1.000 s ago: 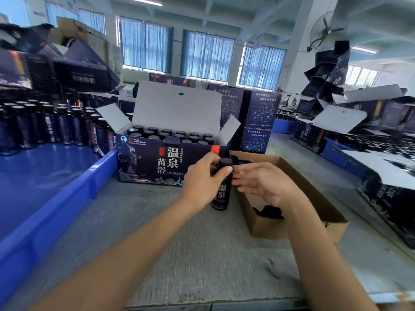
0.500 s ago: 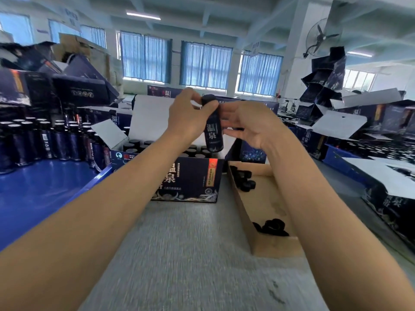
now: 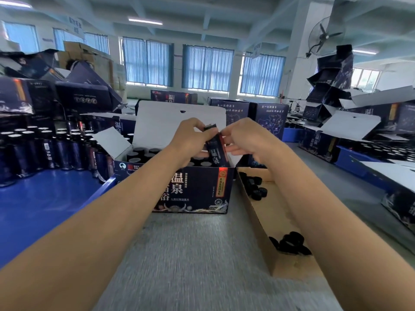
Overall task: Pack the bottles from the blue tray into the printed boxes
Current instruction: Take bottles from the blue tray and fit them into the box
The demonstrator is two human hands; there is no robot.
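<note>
Left hand [image 3: 193,140] is wrapped round the upper half of the bottle [image 3: 216,153]. Right hand [image 3: 246,140] pinches it from the other side, fingertips near the red band. Both are gripping, neither open.

Change: a second ago the bottle was low, in front of the printed box [image 3: 197,191], over the table. Half a second ago it was up high above the box. Now it's come down tilted, cap leaning left, base dipping into the box's right front corner. It's not seated yet.

Read: insertion in progress. The rows of packed bottles [image 3: 143,153] look nearly full, so this slot may be among the last. It needs to go upright to drop in.

The blue tray [image 3: 45,209] on the left holds plenty more bottles [image 3: 45,151], so more boxes to fill. The cardboard tray [image 3: 256,221] of loose caps [image 3: 258,191] sits to the right, untouched.
</note>
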